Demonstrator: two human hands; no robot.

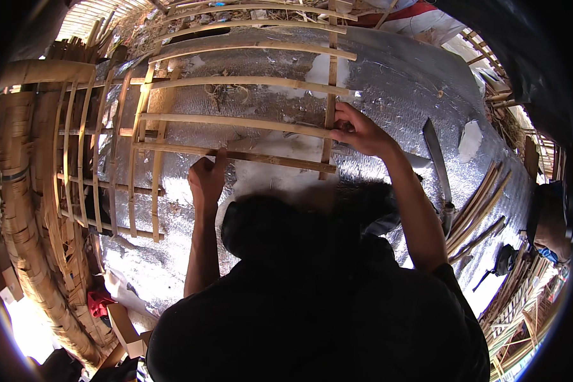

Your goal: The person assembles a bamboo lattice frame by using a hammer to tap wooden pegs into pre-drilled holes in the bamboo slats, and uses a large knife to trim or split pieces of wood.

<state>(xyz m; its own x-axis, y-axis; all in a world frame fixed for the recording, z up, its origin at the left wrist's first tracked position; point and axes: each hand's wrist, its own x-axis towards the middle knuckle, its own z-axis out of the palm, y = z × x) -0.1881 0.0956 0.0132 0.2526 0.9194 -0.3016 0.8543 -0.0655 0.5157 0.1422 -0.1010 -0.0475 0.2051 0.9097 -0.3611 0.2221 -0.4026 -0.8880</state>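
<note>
A lattice of split bamboo lies before me, several curved cross slats over a right-hand upright strip and strips at its left end. My left hand is closed at the nearest slat, one digit laid over it near its middle; the grip underneath is partly hidden. At the lattice's right side, my right hand is closed around the upright strip, thumb and fingers by the end of the second-nearest slat.
Silver foil sheeting covers the ground. A long-bladed knife lies to my right, near loose bamboo strips. Another bamboo lattice is at left, beside a woven bamboo roll. An open cardboard box sits at lower left.
</note>
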